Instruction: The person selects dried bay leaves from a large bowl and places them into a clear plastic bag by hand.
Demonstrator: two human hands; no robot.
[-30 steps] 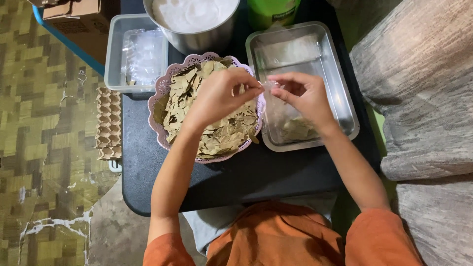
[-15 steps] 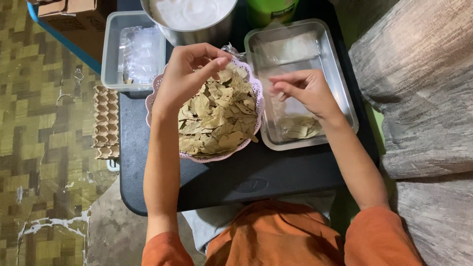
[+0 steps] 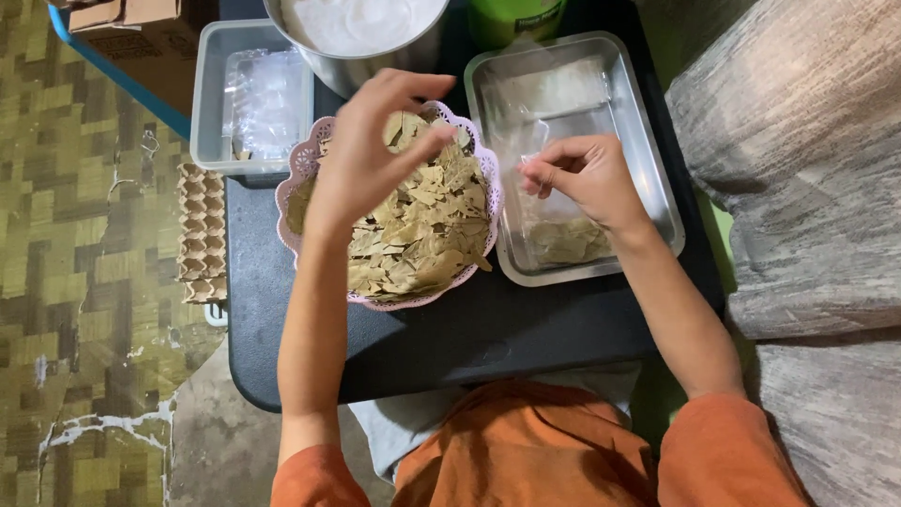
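Observation:
A pink lacy-rimmed bowl (image 3: pixel 298 167) holds a heap of dried bay leaves (image 3: pixel 422 225). My left hand (image 3: pixel 371 150) hovers over the far side of the heap, fingers spread and curled down toward the leaves. My right hand (image 3: pixel 582 174) is over a steel tray (image 3: pixel 657 178) and pinches the mouth of a small clear plastic bag (image 3: pixel 563 239) with a few leaves inside, lying on the tray.
A grey tub (image 3: pixel 208 103) with clear bags stands far left, a steel pot (image 3: pixel 361 38) of white stuff behind the bowl, a green container (image 3: pixel 516 17) beside it. All rest on a black table (image 3: pixel 450 338). Egg trays (image 3: pixel 202 235) and a cardboard box (image 3: pixel 131 28) lie at left.
My left hand left the right hand, lifted over the bowl's far side and now reaches down to the leaves. The right hand stays over the tray with the bag.

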